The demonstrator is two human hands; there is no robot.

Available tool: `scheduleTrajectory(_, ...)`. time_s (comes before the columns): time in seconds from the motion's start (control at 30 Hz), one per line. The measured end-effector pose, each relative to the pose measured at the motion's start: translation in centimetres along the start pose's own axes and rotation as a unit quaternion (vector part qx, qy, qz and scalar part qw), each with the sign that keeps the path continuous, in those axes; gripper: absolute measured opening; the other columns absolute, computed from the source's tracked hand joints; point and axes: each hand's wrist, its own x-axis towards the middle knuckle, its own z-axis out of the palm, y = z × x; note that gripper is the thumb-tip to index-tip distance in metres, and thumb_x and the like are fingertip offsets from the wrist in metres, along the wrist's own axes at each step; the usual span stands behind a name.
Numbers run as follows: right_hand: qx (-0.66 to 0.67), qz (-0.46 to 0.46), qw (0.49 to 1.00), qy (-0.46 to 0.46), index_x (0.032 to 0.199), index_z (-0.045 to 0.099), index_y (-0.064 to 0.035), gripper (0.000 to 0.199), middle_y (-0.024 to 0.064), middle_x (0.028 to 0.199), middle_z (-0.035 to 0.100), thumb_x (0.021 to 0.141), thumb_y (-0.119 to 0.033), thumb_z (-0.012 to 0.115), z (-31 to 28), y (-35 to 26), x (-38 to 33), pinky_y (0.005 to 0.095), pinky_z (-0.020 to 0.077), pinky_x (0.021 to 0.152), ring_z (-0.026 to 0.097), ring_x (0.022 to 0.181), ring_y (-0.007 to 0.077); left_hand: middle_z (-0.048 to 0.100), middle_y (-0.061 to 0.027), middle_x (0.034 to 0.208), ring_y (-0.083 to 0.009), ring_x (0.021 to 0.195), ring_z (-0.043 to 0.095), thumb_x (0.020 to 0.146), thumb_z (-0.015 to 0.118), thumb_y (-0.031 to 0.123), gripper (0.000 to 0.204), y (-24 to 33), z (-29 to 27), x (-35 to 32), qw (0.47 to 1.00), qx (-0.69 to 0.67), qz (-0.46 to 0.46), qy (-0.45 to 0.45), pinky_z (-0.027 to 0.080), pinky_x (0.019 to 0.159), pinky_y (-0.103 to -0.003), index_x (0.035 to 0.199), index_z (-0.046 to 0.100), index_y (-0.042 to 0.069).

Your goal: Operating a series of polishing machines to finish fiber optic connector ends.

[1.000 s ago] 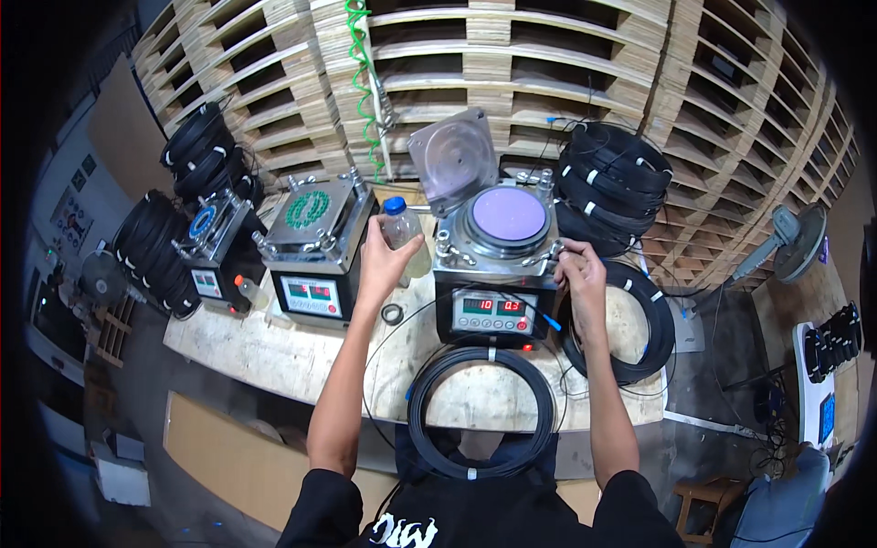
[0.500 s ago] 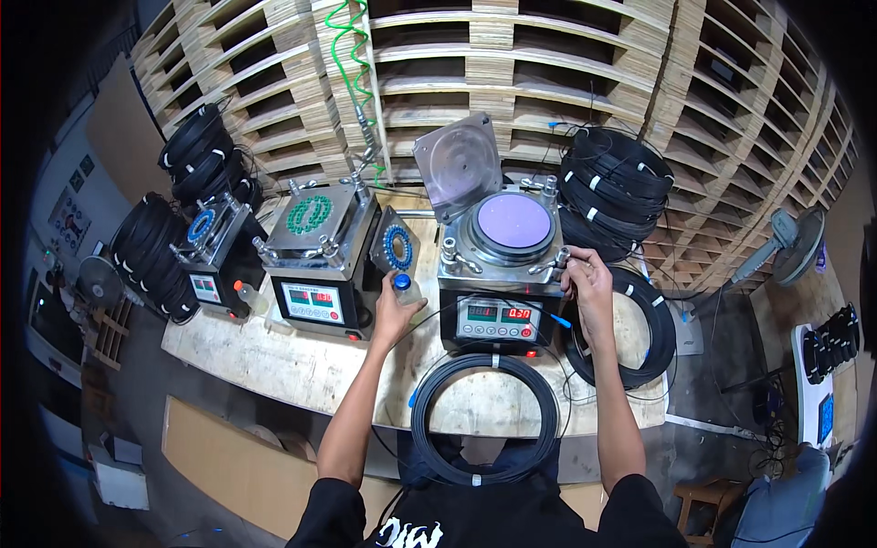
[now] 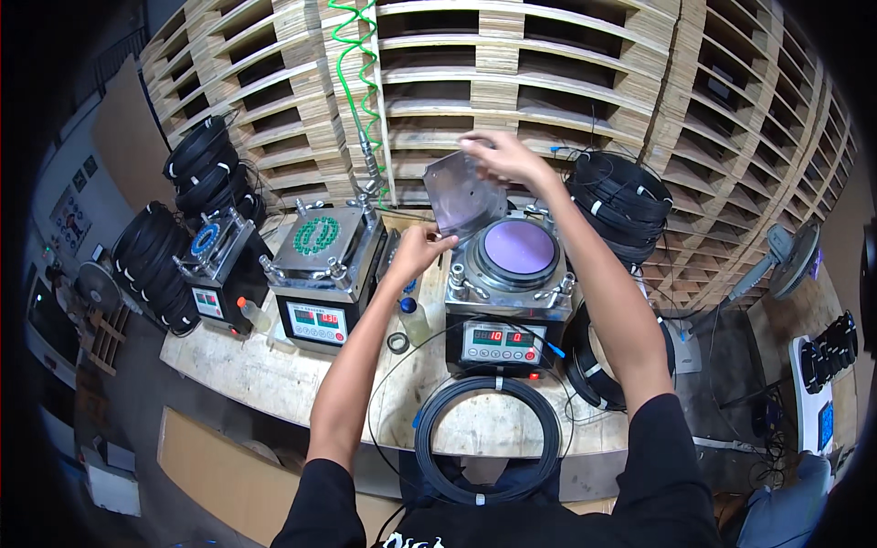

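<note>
A square metal plate (image 3: 449,196) stands tilted behind the round purple pad (image 3: 519,247) of the polishing machine (image 3: 505,342). My left hand (image 3: 420,253) pinches the plate's lower left corner. At the plate's upper right edge, my right hand (image 3: 505,163) has its fingers closed, slightly blurred, and covers that corner. Below my left wrist stands a clear bottle with a blue cap (image 3: 412,320), and a small black ring (image 3: 397,343) lies beside it. Clamp posts surround the pad, one a metal clamp (image 3: 468,289) at the front left.
A coil of black cable (image 3: 487,386) hangs over the table's front edge, its thin lead crossing the machine. Two similar machines, one with a green ring of connectors (image 3: 316,236), stand left. Black cable coils (image 3: 621,203) are stacked at the right. A coiled green hose (image 3: 352,82) hangs behind.
My left hand has left the blue-capped bottle for the plate's lower corner. My right hand has moved from the right-hand clamp up to the plate. The machine's red display has changed.
</note>
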Motion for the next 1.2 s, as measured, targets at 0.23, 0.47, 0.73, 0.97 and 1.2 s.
scheduleTrajectory(0.23, -0.184, 0.021, 0.973, 0.137, 0.073, 0.068, -0.0011, 0.062, 0.0083, 0.056, 0.063, 0.087, -0.062, 0.068, 1.8, 1.8, 3.4, 0.0316, 0.0505, 0.050, 0.063, 0.050, 0.0147, 0.074, -0.0071, 0.090, -0.0082, 0.074, 0.062, 0.092, 0.074, 0.020, 0.028, -0.1, 1.5, 1.1, 0.997, -0.040, 0.066, -0.003, 0.051, 0.068, -0.028, 0.099, 0.074, -0.007)
scheduleTrajectory(0.47, 0.191, 0.035, 0.975, 0.108, 0.089, 0.065, 0.0025, 0.017, 0.0093, 0.067, 0.067, 0.093, -0.014, 0.067, -3.8, 2.5, -6.5, 0.0232, 0.0437, 0.042, 0.059, 0.049, 0.0106, 0.062, -0.0107, 0.123, -0.0146, 0.085, 0.069, 0.087, 0.079, 0.010, 0.037, 6.4, -1.4, -0.2, 0.991, -0.021, 0.126, -0.047, 0.057, 0.075, -0.029, 0.120, 0.067, -0.001)
scheduleTrajectory(0.73, 0.364, 0.012, 0.925, 0.104, 0.150, 0.036, -0.0025, 0.071, 0.0115, 0.115, 0.068, 0.091, -0.011, 0.075, -5.7, 8.9, -12.9, 0.0259, 0.0554, 0.085, 0.067, 0.098, 0.0144, 0.070, -0.0122, 0.103, -0.0093, 0.076, 0.060, 0.090, 0.078, 0.019, 0.082, 7.0, -0.9, 1.6, 0.938, -0.324, -0.047, -0.117, 0.051, 0.070, -0.024, 0.153, 0.032, -0.006)
scheduleTrajectory(0.97, 0.296, 0.056, 0.951, 0.070, 0.152, 0.034, -0.0009, 0.069, 0.0079, 0.116, 0.065, 0.095, -0.014, 0.070, -4.4, 14.3, -14.3, 0.0230, 0.0468, 0.073, 0.061, 0.094, 0.0114, 0.071, -0.0073, 0.086, -0.0105, 0.068, 0.064, 0.092, 0.075, 0.014, 0.073, 4.9, 2.2, 1.6, 0.942, -0.318, -0.068, -0.086, 0.055, 0.062, -0.026, 0.148, 0.037, -0.012)
scheduleTrajectory(1.2, 0.192, 0.076, 0.973, 0.103, 0.148, 0.042, 0.0029, 0.062, 0.0010, 0.083, 0.059, 0.094, -0.012, 0.070, -3.1, 14.7, -15.0, 0.0237, 0.0420, 0.069, 0.053, 0.077, 0.0091, 0.070, -0.0072, 0.085, -0.0122, 0.069, 0.066, 0.092, 0.075, 0.013, 0.069, 4.0, 2.3, 0.9, 0.947, -0.298, -0.067, -0.103, 0.056, 0.063, -0.028, 0.147, 0.041, -0.011)
